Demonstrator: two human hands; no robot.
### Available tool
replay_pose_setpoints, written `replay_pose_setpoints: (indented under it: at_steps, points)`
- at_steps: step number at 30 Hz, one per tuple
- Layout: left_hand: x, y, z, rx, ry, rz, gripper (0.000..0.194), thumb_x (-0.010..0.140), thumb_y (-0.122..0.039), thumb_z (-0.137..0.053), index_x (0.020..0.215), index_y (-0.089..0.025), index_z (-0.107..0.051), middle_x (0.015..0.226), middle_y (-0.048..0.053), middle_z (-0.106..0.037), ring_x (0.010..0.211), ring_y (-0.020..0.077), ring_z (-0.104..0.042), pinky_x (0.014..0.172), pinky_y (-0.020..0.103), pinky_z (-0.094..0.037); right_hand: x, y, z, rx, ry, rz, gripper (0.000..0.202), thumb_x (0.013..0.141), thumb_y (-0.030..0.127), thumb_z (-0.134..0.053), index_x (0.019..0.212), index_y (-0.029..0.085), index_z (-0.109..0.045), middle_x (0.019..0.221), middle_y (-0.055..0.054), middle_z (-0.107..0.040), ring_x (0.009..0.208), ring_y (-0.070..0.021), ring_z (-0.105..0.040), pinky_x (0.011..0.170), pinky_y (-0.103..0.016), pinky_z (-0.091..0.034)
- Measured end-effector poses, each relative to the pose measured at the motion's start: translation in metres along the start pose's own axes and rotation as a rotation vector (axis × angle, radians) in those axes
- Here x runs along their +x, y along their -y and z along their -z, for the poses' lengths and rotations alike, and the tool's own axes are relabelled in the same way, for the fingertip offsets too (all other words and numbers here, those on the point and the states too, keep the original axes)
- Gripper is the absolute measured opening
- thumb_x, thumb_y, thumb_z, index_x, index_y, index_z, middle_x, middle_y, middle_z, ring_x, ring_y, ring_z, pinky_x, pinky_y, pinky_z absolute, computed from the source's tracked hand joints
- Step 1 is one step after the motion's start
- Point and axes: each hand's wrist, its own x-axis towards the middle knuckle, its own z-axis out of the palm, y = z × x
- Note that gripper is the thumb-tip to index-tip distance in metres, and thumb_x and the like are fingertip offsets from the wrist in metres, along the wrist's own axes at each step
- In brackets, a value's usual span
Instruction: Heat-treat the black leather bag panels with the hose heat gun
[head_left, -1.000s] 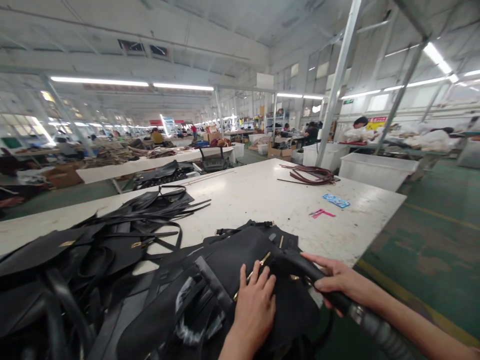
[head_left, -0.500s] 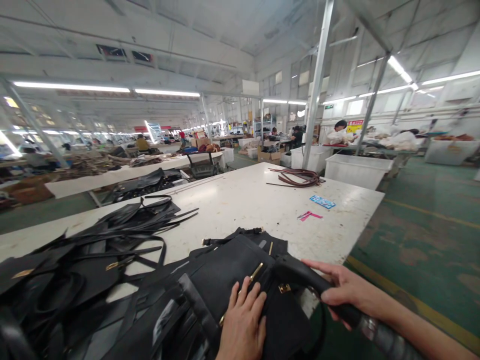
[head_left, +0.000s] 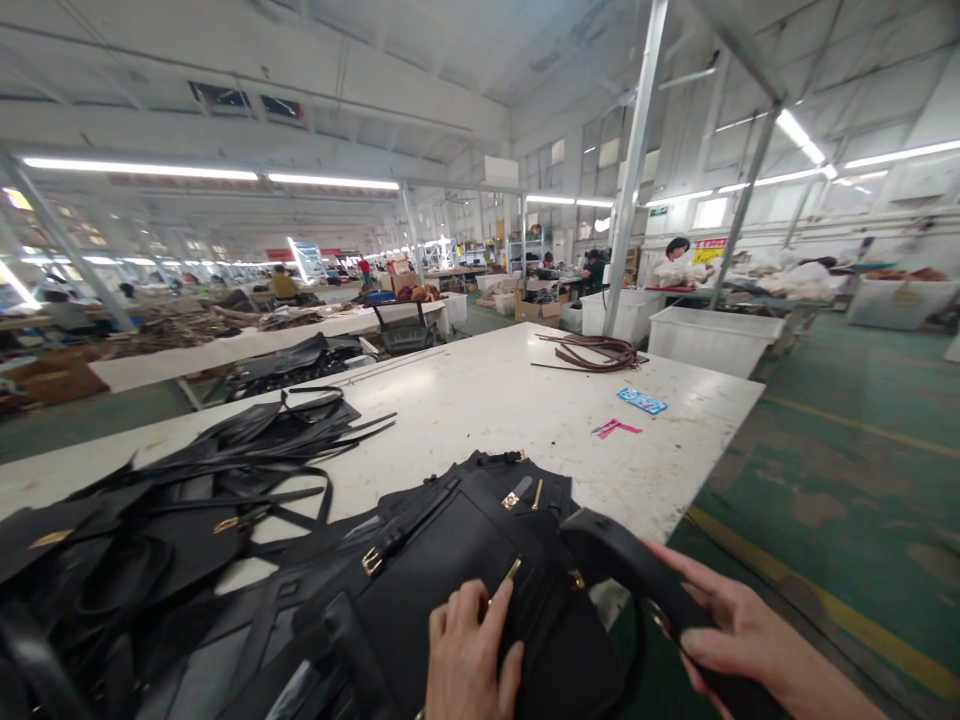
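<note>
Several black leather bags [head_left: 427, 545] with gold buckles and zips lie in a stack at the table's near edge. My left hand [head_left: 472, 650] rests on the top bag, its index finger stretched along a gold zip [head_left: 514, 570], the thumb apart and the other fingers slightly bent. In my right hand [head_left: 739, 635] is a black curved handheld tool [head_left: 637, 560], its wide front end close over the bag's right side. Whether that end touches the leather I cannot tell. The tool's rear leaves the picture at the bottom.
More black bags and straps [head_left: 150, 530] cover the left of the white table [head_left: 465, 390]. Brown straps [head_left: 600, 352], a blue patterned card [head_left: 641, 401] and a pink strip [head_left: 619, 428] lie farther off. A metal post [head_left: 637, 170] and white bins [head_left: 712, 335] stand beyond.
The top bag now lies differently, showing a buckle and a gold clasp. My left hand has drawn down a little, its fingers more bent. My right hand and the tool have shifted right and down.
</note>
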Motion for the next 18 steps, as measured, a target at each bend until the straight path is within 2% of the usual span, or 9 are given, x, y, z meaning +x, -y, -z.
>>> replay_pose_setpoints:
  at_steps: [3,5,6,9,11,15,18]
  points:
    - [0.006,-0.009,-0.009,0.086,-0.108,0.129,0.051,0.067,-0.025,-0.056,0.117,-0.028,-0.05,0.123,0.013,-0.049,0.107,0.0303,-0.048,0.081,0.048,-0.037,-0.018,-0.024,-0.004,-0.068,0.021,-0.032,0.084,0.057,0.011,-0.059,0.134,0.026,-0.031,0.081,-0.001,-0.062,0.044,-0.0104,-0.055,0.037,-0.018,-0.045]
    - [0.003,-0.011,-0.018,0.124,-0.128,0.111,0.051,0.067,-0.027,-0.056,0.117,-0.032,-0.05,0.132,0.009,-0.042,0.118,0.0344,-0.036,0.09,0.057,-0.024,-0.015,-0.032,-0.014,-0.088,0.076,-0.037,0.08,0.053,0.006,-0.056,0.129,0.026,-0.042,0.087,-0.002,-0.062,0.043,-0.0077,-0.054,0.039,-0.016,-0.044]
    - [-0.001,-0.011,-0.023,0.125,-0.132,0.078,0.049,0.068,-0.031,-0.056,0.117,-0.032,-0.05,0.132,0.007,-0.043,0.12,0.0342,-0.035,0.094,0.058,-0.017,-0.01,-0.032,-0.02,-0.087,0.098,-0.036,0.078,0.053,0.006,-0.055,0.127,0.026,-0.044,0.09,-0.002,-0.062,0.044,-0.0072,-0.054,0.039,-0.015,-0.043]
    - [-0.013,-0.012,-0.041,0.097,-0.208,-0.011,0.045,0.069,-0.049,-0.054,0.11,-0.031,-0.055,0.124,0.004,-0.053,0.117,0.0315,-0.038,0.1,0.057,-0.003,0.009,-0.015,-0.039,-0.111,0.107,-0.023,0.076,0.058,0.008,-0.054,0.131,0.026,-0.038,0.094,-0.002,-0.061,0.046,-0.0076,-0.054,0.036,-0.015,-0.042]
    - [-0.019,-0.013,-0.053,0.076,-0.3,-0.017,0.043,0.069,-0.055,-0.051,0.103,-0.031,-0.06,0.117,0.004,-0.058,0.119,0.0308,-0.037,0.101,0.057,0.0,0.024,0.004,-0.049,-0.145,0.105,0.007,0.076,0.064,0.011,-0.054,0.135,0.025,-0.029,0.088,-0.001,-0.061,0.047,-0.0091,-0.054,0.036,-0.017,-0.044]
    - [-0.023,-0.017,-0.071,0.096,-0.415,-0.031,0.033,0.076,-0.049,-0.044,0.097,-0.031,-0.062,0.113,0.003,-0.06,0.126,0.0307,-0.027,0.101,0.061,-0.003,0.059,0.036,-0.06,-0.204,0.234,-0.003,0.077,0.067,0.014,-0.056,0.136,0.024,-0.024,0.076,0.002,-0.06,0.046,-0.0113,-0.057,0.036,-0.018,-0.045]
    - [-0.023,-0.015,-0.075,0.116,-0.469,-0.045,0.025,0.08,-0.038,-0.043,0.095,-0.031,-0.062,0.112,0.0,-0.061,0.126,0.0286,-0.028,0.102,0.06,-0.007,0.096,0.045,-0.066,-0.261,0.312,-0.075,0.078,0.065,0.013,-0.057,0.135,0.023,-0.026,0.072,0.001,-0.062,0.044,-0.0127,-0.059,0.033,-0.017,-0.042]
